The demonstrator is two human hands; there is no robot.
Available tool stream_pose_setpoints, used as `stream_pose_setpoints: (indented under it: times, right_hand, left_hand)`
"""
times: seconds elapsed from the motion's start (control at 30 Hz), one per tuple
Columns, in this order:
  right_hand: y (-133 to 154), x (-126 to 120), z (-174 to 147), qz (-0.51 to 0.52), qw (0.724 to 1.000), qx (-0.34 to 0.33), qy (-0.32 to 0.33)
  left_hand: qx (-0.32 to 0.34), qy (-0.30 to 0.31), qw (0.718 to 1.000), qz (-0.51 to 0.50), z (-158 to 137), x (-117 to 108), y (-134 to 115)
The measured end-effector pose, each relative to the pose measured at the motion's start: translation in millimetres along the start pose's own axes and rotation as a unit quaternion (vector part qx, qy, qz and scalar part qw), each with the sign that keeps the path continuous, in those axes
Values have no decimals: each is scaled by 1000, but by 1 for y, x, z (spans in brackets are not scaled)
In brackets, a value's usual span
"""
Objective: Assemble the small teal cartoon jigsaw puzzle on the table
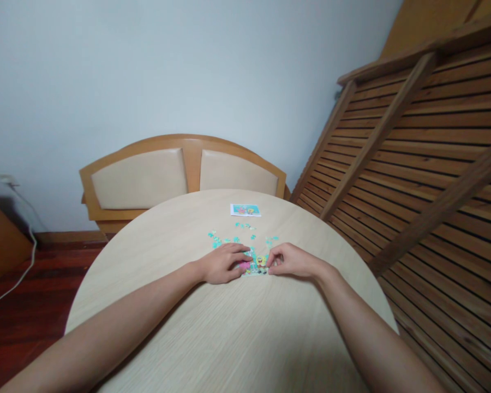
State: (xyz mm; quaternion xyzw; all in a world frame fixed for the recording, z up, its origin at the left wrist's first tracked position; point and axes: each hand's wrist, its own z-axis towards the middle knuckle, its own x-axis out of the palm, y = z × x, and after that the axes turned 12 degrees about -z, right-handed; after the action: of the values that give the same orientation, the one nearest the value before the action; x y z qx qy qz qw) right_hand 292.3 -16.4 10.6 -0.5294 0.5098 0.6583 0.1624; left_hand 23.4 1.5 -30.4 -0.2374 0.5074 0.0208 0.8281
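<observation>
A partly joined jigsaw puzzle (pixel 261 261), with a yellow cartoon figure and a pink patch, lies on the round table (pixel 229 338) between my hands. My left hand (pixel 226 263) rests flat over its left side with the fingers spread, covering part of the picture. At the right edge of the puzzle, my right hand (pixel 290 260) has thumb and forefinger brought together in a pinch. Whatever sits between those fingertips is too small to make out. Loose teal puzzle pieces (pixel 216 240) are scattered just beyond both hands.
A small picture card (pixel 245 210) showing the cartoon scene lies toward the far side of the table. Behind the table stands a wooden headboard (pixel 192 143) with cream panels against the wall. A slatted wooden frame (pixel 417 147) leans at the right. A white cable (pixel 33 245) hangs at the left.
</observation>
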Motion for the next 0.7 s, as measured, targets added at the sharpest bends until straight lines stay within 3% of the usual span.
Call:
stream_pose_setpoints:
  times: [0.7]
  right_hand:
    - [-7, 1, 3, -3, 996, -89, 6]
  left_hand:
    - [5, 3, 1000, -10, -1, 0, 3]
